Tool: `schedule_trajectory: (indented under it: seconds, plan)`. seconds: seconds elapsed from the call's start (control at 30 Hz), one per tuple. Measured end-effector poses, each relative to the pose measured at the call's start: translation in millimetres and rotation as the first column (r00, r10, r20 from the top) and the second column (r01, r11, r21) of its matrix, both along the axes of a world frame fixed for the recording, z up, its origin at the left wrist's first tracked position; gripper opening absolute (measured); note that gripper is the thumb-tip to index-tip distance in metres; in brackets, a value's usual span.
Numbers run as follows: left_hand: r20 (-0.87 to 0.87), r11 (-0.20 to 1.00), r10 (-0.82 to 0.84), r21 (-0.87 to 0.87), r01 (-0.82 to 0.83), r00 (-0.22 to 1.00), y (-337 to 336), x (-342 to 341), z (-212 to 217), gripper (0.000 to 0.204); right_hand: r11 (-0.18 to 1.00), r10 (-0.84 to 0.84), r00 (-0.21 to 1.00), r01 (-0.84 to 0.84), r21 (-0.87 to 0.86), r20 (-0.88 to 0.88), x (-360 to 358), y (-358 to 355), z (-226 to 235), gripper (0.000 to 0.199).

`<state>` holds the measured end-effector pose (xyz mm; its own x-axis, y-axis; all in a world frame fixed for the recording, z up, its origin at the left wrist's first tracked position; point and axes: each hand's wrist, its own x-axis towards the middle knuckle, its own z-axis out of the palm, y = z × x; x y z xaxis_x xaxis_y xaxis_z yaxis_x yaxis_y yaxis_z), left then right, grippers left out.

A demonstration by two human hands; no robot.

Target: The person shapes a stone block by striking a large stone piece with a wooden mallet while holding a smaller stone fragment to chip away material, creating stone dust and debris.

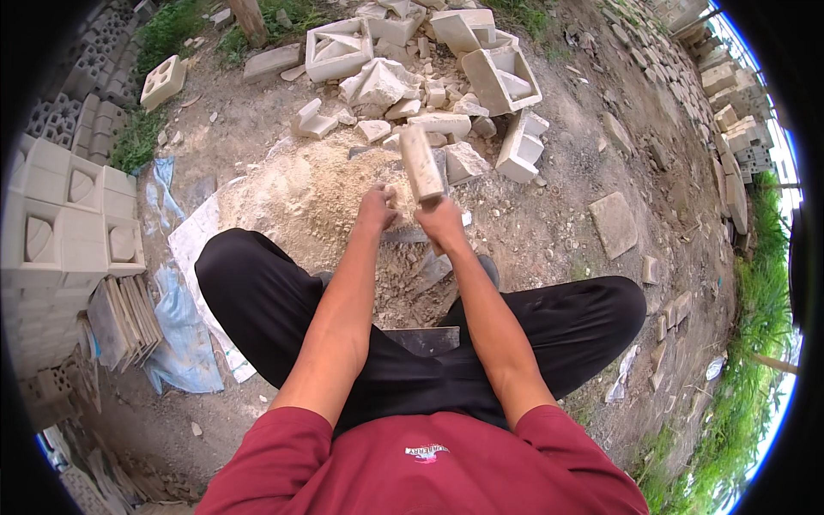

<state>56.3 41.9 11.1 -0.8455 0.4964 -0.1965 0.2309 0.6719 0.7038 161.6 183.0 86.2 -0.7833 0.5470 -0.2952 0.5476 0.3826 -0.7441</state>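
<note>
Fingers [429, 205] of the right hand [442, 225] were clamped on the mallet [420, 161], just right of the middle of the frame. Its long, pale, dusty head stood out beyond the fist, pointing toward the top of the frame and leaning slightly left; the grip was mostly hidden by the hand. The left hand [376, 209] was just beside it, near the centre, its fingers curled at the edge of the grit [283, 184]; whether they were closed on a small piece could not be told.

The grit lay in a yellowish heap left of the hands, partly over a white sheet [197, 246]. Rubble [378, 86] was piled in the upper middle of the frame, a mix of sharp chunks and flat shards. A square block [318, 58] lay at the pile's upper left, another open block [485, 81] was tilted at its right, and a smaller broken block [512, 153] lay below that.

At the left of the frame stood a stack of pale blocks [73, 176], with thin boards [122, 319] leaning below it and a crumpled blue sheet [184, 339] beside them. A flat slab [614, 225] lay right of centre, and grass [755, 300] grew along the right edge. Black trousers [257, 300] covered the person's spread legs, under a red shirt [429, 472].
</note>
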Motion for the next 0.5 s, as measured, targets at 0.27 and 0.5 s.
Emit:
schedule_trajectory:
  seconds: [0.27,0.5]
  plan:
    - [-0.025,0.999,0.010,0.049,-0.009,1.000,17.9,10.1,18.2,0.054,0.961,0.097,0.993,-0.078,0.264,-0.062,18.6,-2.6,-42.2,0.036]
    - [-0.031,0.998,0.027,0.054,-0.026,0.999,1.0,5.2,2.1,0.055,1.000,-0.027,0.997,0.026,-0.010,-0.077,-6.6,3.6,10.5,0.040]
